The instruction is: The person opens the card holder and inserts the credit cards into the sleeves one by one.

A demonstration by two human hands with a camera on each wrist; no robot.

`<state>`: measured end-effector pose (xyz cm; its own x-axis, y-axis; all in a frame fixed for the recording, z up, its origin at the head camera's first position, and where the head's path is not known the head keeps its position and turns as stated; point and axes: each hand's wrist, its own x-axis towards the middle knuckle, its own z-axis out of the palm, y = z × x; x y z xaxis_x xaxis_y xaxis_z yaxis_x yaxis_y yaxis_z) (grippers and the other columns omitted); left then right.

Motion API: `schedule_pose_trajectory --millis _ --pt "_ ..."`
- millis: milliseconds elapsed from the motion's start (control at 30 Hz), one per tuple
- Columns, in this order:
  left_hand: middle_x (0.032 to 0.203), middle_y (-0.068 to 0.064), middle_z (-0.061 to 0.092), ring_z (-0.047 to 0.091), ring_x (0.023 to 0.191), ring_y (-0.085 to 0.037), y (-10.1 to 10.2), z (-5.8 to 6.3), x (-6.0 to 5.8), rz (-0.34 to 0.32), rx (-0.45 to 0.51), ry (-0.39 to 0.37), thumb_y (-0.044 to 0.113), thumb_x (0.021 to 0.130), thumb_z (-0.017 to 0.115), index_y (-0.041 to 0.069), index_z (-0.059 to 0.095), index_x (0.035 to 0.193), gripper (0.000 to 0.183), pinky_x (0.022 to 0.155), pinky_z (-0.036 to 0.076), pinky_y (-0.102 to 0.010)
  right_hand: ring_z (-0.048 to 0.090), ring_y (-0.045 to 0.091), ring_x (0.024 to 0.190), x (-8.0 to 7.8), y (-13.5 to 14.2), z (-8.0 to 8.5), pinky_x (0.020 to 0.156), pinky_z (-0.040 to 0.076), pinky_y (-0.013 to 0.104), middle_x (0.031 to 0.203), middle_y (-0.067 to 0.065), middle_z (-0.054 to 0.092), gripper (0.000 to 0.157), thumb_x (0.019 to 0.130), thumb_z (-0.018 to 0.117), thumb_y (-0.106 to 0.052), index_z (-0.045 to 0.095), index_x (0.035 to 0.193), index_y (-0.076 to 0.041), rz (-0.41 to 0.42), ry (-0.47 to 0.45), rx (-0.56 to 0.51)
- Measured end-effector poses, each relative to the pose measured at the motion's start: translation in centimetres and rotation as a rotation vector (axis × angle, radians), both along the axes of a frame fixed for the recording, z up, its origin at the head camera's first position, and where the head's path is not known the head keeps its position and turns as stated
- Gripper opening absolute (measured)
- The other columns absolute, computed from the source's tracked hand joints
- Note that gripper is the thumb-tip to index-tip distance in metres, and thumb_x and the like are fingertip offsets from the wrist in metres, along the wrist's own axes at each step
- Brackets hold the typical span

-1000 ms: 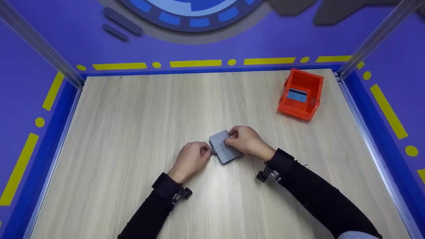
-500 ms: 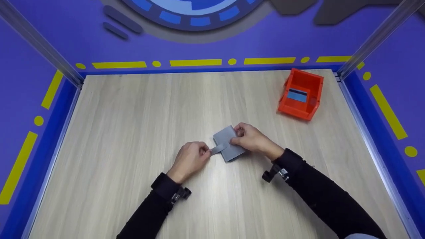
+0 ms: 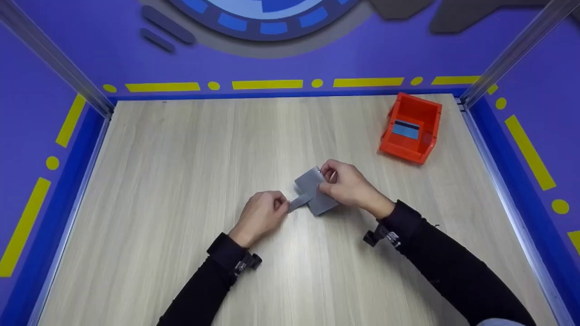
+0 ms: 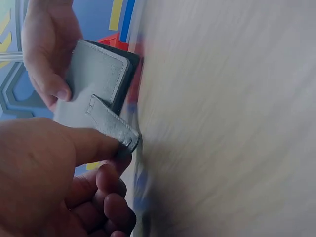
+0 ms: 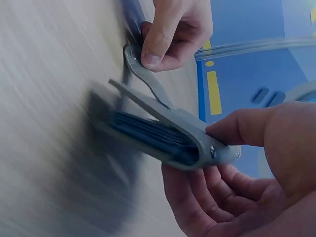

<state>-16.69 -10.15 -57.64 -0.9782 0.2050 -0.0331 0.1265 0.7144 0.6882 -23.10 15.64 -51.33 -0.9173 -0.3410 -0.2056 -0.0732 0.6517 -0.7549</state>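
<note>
A grey card holder [image 3: 309,182] with a stitched edge is held over the middle of the wooden table. My right hand [image 3: 350,185] grips it along its spine, thumb on the upper cover and fingers underneath. From the cover runs a narrow strap [image 3: 300,202], whose free end my left hand [image 3: 262,218] pinches between thumb and forefinger. The strap [image 4: 112,123] stands out past the cover's edge in the left wrist view. Seen from the right wrist, the covers gape slightly and dark stacked sleeves [image 5: 148,136] show between them; metal studs [image 5: 213,151] sit near the spine.
An orange-red open bin [image 3: 403,154] stands at the back right of the table, with a blue card [image 3: 406,130] bearing a dark stripe inside it. Blue-purple panels with yellow marks wall the table [image 3: 181,181] at the back and both sides.
My right hand has shifted away to the right and slightly back with the card holder. The strap, first lying over the cover, is now drawn out between the hands. My left hand has barely moved.
</note>
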Motion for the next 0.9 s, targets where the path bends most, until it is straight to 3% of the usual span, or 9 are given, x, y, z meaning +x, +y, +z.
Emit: schedule_pose_trajectory --millis 133,300,400,500,600,700,800,900 --pt "0.073 0.009 0.067 0.055 0.065 -0.006 -0.2 0.0 0.1 0.021 0.000 0.033 0.027 0.106 0.069 0.017 0.082 0.096 0.020 0.067 0.047 -0.030 0.060 0.020 0.086 0.4 0.0 1.2 0.076 0.047 0.035 0.096 0.005 0.066 0.024 0.088 0.074 -0.013 0.066 0.110 -0.010 0.008 0.197 0.072" --pt "0.075 0.009 0.068 0.058 0.066 -0.006 -0.3 -0.1 0.2 0.012 0.015 0.052 0.028 0.107 0.068 0.016 0.081 0.098 0.021 0.070 0.051 -0.032 0.062 0.026 0.089 1.0 -0.4 1.9 0.076 0.055 0.041 0.102 0.009 0.064 0.026 0.091 0.076 -0.010 0.064 0.114 -0.006 0.027 0.537 0.249" --pt "0.076 0.009 0.069 0.058 0.067 -0.006 -0.3 0.0 0.2 0.008 0.018 0.056 0.028 0.108 0.067 0.016 0.081 0.099 0.020 0.071 0.052 -0.032 0.066 0.028 0.094 1.5 -1.0 1.6 0.077 0.061 0.045 0.106 0.009 0.065 0.026 0.094 0.076 -0.007 0.063 0.117 -0.006 0.067 0.718 0.367" --pt "0.076 0.009 0.069 0.058 0.067 -0.006 -0.3 0.0 0.2 0.006 0.014 0.060 0.028 0.107 0.067 0.017 0.081 0.098 0.020 0.071 0.052 -0.032 0.068 0.030 0.092 1.9 -1.8 0.2 0.071 0.063 0.044 0.105 0.010 0.065 0.021 0.097 0.071 -0.003 0.063 0.116 -0.005 0.131 0.832 0.458" --pt "0.076 0.009 0.069 0.058 0.067 -0.006 -0.2 0.0 0.3 0.002 0.009 0.068 0.028 0.107 0.068 0.017 0.081 0.097 0.020 0.070 0.051 -0.032 0.069 0.030 0.087 2.2 -3.0 -1.9 0.067 0.062 0.043 0.104 0.011 0.065 0.016 0.099 0.067 -0.001 0.064 0.115 -0.004 0.190 0.851 0.526" --pt "0.077 0.009 0.071 0.059 0.068 -0.006 -0.1 -0.2 0.5 -0.003 0.004 0.077 0.027 0.108 0.068 0.018 0.081 0.096 0.020 0.070 0.051 -0.031 0.068 0.029 0.084 2.6 -4.0 -3.7 0.066 0.062 0.043 0.102 0.012 0.061 0.017 0.097 0.067 -0.001 0.063 0.113 -0.002 0.204 0.768 0.544" --pt "0.077 0.009 0.071 0.059 0.068 -0.005 0.0 -0.3 0.5 0.001 -0.003 0.089 0.026 0.107 0.068 0.018 0.081 0.094 0.020 0.069 0.050 -0.030 0.068 0.031 0.084 2.7 -4.9 -4.6 0.068 0.063 0.045 0.103 0.014 0.059 0.020 0.097 0.069 -0.006 0.062 0.115 0.001 0.175 0.660 0.489" --pt "0.077 0.009 0.071 0.059 0.067 -0.005 0.0 -0.3 0.5 0.008 -0.007 0.088 0.025 0.107 0.068 0.018 0.081 0.095 0.019 0.068 0.050 -0.030 0.072 0.035 0.091 2.6 -5.5 -4.9 0.078 0.064 0.049 0.109 0.017 0.065 0.028 0.098 0.071 -0.009 0.065 0.123 0.004 0.143 0.599 0.382"
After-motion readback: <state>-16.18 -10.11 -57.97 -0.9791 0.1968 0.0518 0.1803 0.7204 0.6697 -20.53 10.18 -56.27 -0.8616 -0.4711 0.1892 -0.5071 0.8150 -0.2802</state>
